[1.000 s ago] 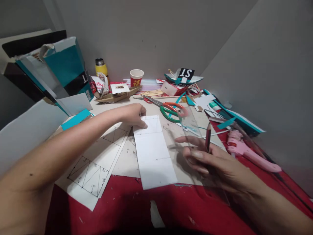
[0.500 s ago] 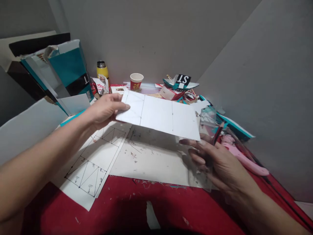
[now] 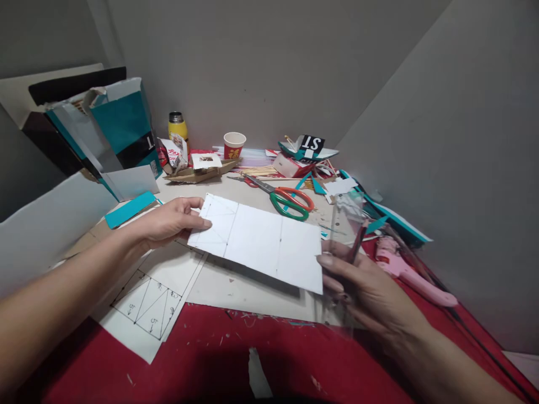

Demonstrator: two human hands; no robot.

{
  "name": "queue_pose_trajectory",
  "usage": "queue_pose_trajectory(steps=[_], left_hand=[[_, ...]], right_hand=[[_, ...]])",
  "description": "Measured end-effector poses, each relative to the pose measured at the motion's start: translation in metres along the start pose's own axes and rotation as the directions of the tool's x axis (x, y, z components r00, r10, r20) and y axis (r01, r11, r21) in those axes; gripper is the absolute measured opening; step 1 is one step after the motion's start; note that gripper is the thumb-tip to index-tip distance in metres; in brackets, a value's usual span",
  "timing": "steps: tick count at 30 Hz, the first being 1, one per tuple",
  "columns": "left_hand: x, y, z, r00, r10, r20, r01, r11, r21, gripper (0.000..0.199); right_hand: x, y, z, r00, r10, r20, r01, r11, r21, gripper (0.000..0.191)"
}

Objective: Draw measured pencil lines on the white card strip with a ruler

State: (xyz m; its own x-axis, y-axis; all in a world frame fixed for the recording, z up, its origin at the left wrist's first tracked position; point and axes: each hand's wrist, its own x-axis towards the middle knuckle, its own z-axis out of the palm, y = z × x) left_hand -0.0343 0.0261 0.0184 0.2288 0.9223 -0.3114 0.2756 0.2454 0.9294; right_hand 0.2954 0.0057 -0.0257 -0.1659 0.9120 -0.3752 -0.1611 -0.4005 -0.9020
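This is a handicraft corner: a pink glue gun lies right of the right hand. Beyond the left hand stands a teal carton.

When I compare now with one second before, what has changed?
The white card rose and turned crosswise, its far end swinging left in the left hand. The right hand took the other end, still holding the pencil and clear strip. Scissors, paper cup and drawn sheet stayed.
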Motion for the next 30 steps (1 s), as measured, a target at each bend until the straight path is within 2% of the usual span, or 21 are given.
queue_pose_trajectory(steps=[2, 4, 6, 8, 10, 13, 16, 19, 22, 27, 30], left_hand=[[0.000, -0.003, -0.010, 0.999, 0.011, -0.050, -0.005, 0.994, 0.110, 0.033], [0.001, -0.004, -0.022, 0.987, 0.045, -0.156, -0.004, 0.968, 0.251, 0.039], [0.002, -0.005, -0.034, 0.960, 0.102, -0.262, 0.017, 0.909, 0.416, 0.050], [0.004, -0.006, -0.043, 0.943, 0.148, -0.297, 0.050, 0.822, 0.567, 0.064], [0.008, -0.009, -0.049, 0.955, 0.153, -0.253, 0.061, 0.735, 0.675, 0.076], [0.020, -0.014, -0.052, 0.984, 0.116, -0.137, 0.034, 0.628, 0.777, 0.078], [0.033, -0.017, -0.053, 0.996, 0.070, -0.061, 0.014, 0.531, 0.847, 0.067], [0.038, -0.015, -0.054, 1.000, 0.019, -0.018, 0.007, 0.452, 0.892, 0.045], [0.036, -0.011, -0.054, 0.999, -0.047, 0.024, -0.003, 0.413, 0.911, 0.033], [0.032, -0.009, -0.051, 0.986, -0.155, 0.068, 0.000, 0.403, 0.915, 0.032], [0.031, -0.010, -0.050, 0.983, -0.161, 0.088, -0.013, 0.414, 0.910, 0.030]], right_hand=[[0.000, 0.001, 0.001, 1.000, 0.004, -0.006, -0.004, 1.000, 0.004, 0.040], [0.000, -0.003, 0.001, 0.999, -0.024, -0.040, 0.025, 0.999, 0.020, 0.036], [-0.001, -0.011, 0.001, 0.991, -0.088, -0.096, 0.092, 0.995, 0.039, 0.029], [-0.002, -0.019, 0.001, 0.974, -0.161, -0.160, 0.171, 0.984, 0.052, 0.025], [-0.003, -0.024, 0.000, 0.956, -0.209, -0.207, 0.227, 0.972, 0.064, 0.026], [-0.001, -0.023, -0.004, 0.957, -0.204, -0.207, 0.226, 0.970, 0.091, 0.028], [0.004, -0.016, -0.010, 0.967, -0.173, -0.186, 0.196, 0.975, 0.109, 0.030], [0.007, -0.013, -0.013, 0.966, -0.167, -0.197, 0.192, 0.974, 0.119, 0.032], [0.007, -0.015, -0.010, 0.961, -0.169, -0.219, 0.201, 0.971, 0.133, 0.036], [0.005, -0.018, -0.007, 0.960, -0.155, -0.232, 0.194, 0.969, 0.154, 0.038], [0.006, -0.017, -0.008, 0.962, -0.160, -0.221, 0.196, 0.969, 0.150, 0.038]])
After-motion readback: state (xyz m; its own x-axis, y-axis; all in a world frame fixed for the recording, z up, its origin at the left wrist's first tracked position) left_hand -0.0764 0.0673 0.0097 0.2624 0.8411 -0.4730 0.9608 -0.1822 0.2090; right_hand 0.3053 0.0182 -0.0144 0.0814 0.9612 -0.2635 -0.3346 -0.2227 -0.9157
